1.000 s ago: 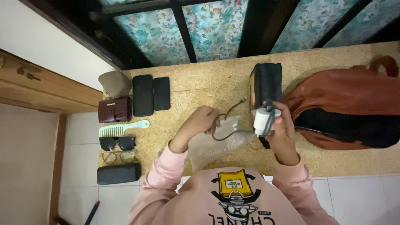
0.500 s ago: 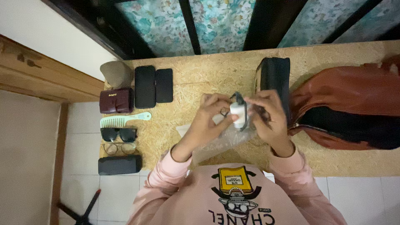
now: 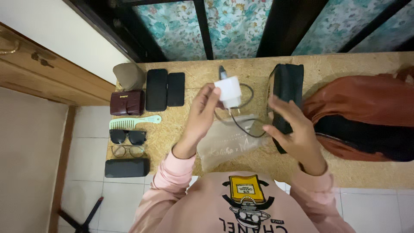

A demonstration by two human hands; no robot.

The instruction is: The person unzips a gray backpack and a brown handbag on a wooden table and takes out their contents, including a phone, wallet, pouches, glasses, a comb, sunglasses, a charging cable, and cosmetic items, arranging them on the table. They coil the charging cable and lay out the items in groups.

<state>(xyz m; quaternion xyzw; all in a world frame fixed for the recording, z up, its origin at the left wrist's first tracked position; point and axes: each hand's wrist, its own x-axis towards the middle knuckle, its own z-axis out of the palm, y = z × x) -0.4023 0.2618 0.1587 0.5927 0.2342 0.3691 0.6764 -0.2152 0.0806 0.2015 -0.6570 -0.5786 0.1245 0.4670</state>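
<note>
Clear plastic pouch [image 3: 228, 149] lying on the bench [image 3: 371, 170]; right hand [image 3: 293, 129] now off the charger, open, fingers spread (beside the black case [image 3: 288, 92]); left hand [image 3: 202, 114] alone pinching white charger [image 3: 228, 92], lifted higher, cable [image 3: 241, 125] dangling.

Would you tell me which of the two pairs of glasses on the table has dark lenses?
The sunglasses just below the green comb; the wire-framed pair beneath them has clear lenses.

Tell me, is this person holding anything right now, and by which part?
Yes. The left hand pinches a white charger plug by its body, its dark cable hanging below. The right hand holds nothing, fingers spread beside the black pouch.
</note>
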